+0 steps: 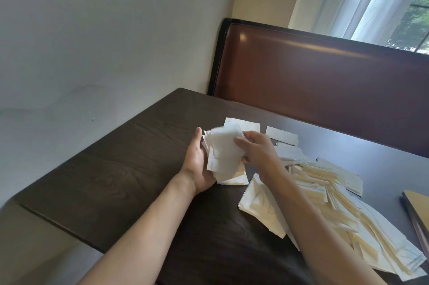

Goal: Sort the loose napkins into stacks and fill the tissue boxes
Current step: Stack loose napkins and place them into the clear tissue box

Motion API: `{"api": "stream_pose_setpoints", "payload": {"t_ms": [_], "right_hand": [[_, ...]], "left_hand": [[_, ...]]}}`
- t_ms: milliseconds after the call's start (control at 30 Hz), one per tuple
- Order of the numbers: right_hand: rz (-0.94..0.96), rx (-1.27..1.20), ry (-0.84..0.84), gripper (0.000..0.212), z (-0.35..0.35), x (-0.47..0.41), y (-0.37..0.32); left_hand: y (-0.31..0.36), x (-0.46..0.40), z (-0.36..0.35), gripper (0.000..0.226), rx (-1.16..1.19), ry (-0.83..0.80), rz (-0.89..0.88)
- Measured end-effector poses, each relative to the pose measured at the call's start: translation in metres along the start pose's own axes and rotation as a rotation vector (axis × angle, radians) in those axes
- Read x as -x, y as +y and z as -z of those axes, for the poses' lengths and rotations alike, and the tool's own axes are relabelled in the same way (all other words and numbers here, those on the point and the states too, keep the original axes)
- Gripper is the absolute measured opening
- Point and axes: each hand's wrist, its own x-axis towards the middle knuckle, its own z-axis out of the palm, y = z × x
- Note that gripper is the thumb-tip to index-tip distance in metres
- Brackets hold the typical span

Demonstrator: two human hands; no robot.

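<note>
Napkin stack [224, 157]: cradled in left hand [197, 164], pinched by right hand [257, 147]. Loose napkins [325, 187]: spread on dark table [116, 168].

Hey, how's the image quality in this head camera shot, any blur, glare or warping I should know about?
Head view: daylight enters from the window at upper right and is blown out behind the curtain; a small glare spot sits on the booth backrest; the top napkin of the stack held between the left hand and right hand is motion-blurred; wide-angle warping tilts the table edges.
</note>
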Motion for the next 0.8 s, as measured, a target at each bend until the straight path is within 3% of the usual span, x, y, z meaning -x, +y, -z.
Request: {"api": "stream_pose_setpoints", "payload": {"t_ms": [67,133,333,467,633,700,800], "right_hand": [[0.055,0.212,0.065,0.026,-0.001,-0.003,0.005],[0.061,0.236,0.105,0.032,0.000,-0.003,0.004],[-0.152,-0.027,0.035,0.024,0.010,0.001,-0.001],[-0.117,-0.026,0.123,0.025,0.018,0.000,-0.003],[-0.037,-0.074,0.257,0.007,0.025,-0.005,0.000],[-0.008,-0.134,0.312,0.011,0.029,-0.007,-0.001],[0.015,-0.296,0.278,0.008,0.033,-0.008,-0.009]], "left_hand": [[-0.001,-0.001,0.000,0.075,-0.055,-0.031,-0.004],[-0.001,0.001,-0.002,0.069,-0.128,-0.070,-0.014],[-0.004,0.007,-0.003,0.062,-0.295,-0.192,0.013],[-0.006,0.007,-0.004,0.068,-0.327,-0.277,0.039],[-0.007,-0.001,0.000,0.076,-0.355,-0.183,0.002],[-0.008,-0.005,0.001,0.078,-0.319,-0.112,-0.015],[-0.005,-0.008,0.003,0.075,-0.279,-0.010,-0.045]]}}
